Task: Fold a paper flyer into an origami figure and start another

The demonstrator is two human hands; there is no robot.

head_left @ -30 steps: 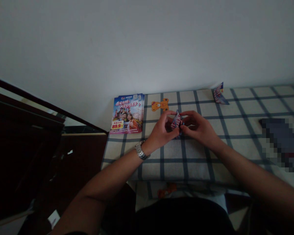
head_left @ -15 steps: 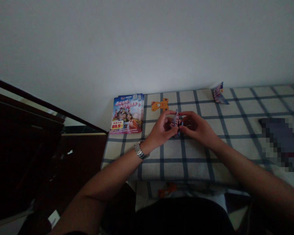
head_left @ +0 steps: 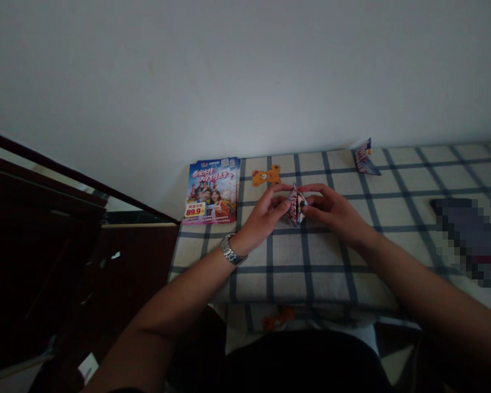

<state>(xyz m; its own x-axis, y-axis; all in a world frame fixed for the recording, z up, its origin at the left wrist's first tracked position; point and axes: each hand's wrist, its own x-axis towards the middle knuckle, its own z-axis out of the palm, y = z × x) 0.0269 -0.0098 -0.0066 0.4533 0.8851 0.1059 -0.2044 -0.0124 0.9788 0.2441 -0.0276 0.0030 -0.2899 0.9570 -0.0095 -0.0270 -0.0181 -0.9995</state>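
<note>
A small folded piece of printed paper [head_left: 295, 204] stands on the checked tablecloth [head_left: 311, 251], pinched from both sides. My left hand [head_left: 265, 215], with a metal watch on its wrist, grips the paper's left side with thumb and fingers. My right hand [head_left: 331, 210] grips its right side, fingertips meeting the left hand's at the top point. Both hands rest low on the cloth.
A stack of colourful flyers [head_left: 213, 190] lies at the table's back left corner by the white wall. An orange bear print [head_left: 267, 176] is on the cloth. Another folded paper shape [head_left: 364, 156] sits at the back. A blurred dark object [head_left: 470, 240] lies right. Dark furniture [head_left: 45, 245] stands left.
Both hands have lowered the folded paper slightly onto the cloth and shifted their pinch, so the paper now shows a pointed, more opened shape.
</note>
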